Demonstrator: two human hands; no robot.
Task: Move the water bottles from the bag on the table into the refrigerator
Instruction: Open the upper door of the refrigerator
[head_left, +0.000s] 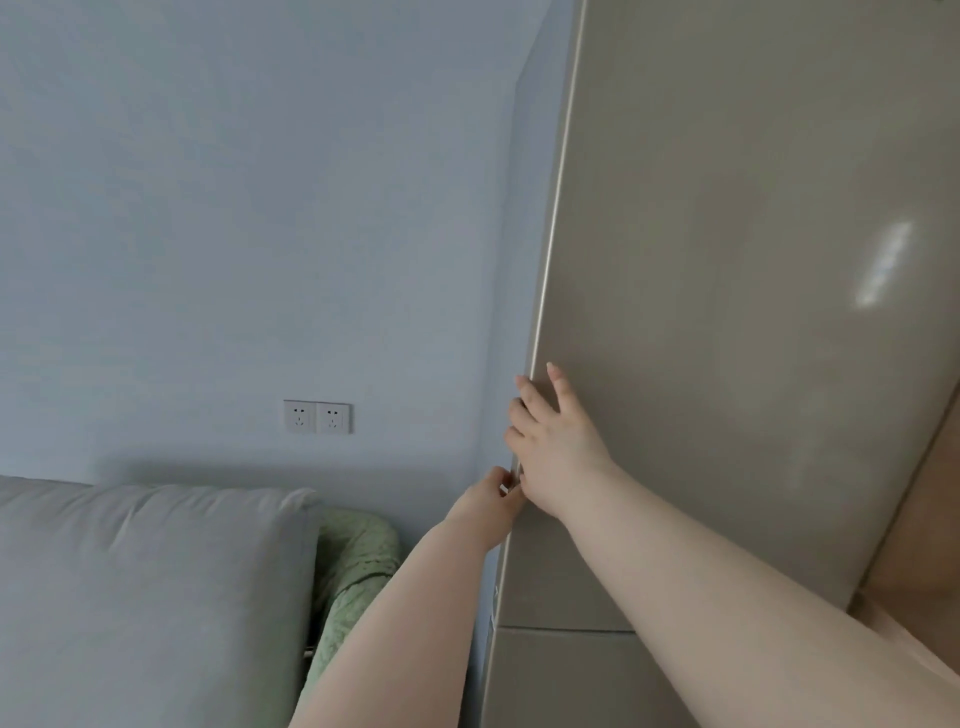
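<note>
The refrigerator's tall beige upper door (727, 260) fills the right half of the view. My right hand (550, 441) lies on the door's left edge, thumb on the front face and fingers wrapped round the edge. My left hand (488, 501) is just below it, fingers curled on the same door edge. No water bottles, bag or table are in view.
A grey cushion (145, 597) and a green quilted cloth (353, 571) sit at the lower left beside the refrigerator. A double wall socket (317, 416) is on the pale blue wall. The lower refrigerator door (571, 680) starts under a seam. A wooden surface (924, 545) shows at the right.
</note>
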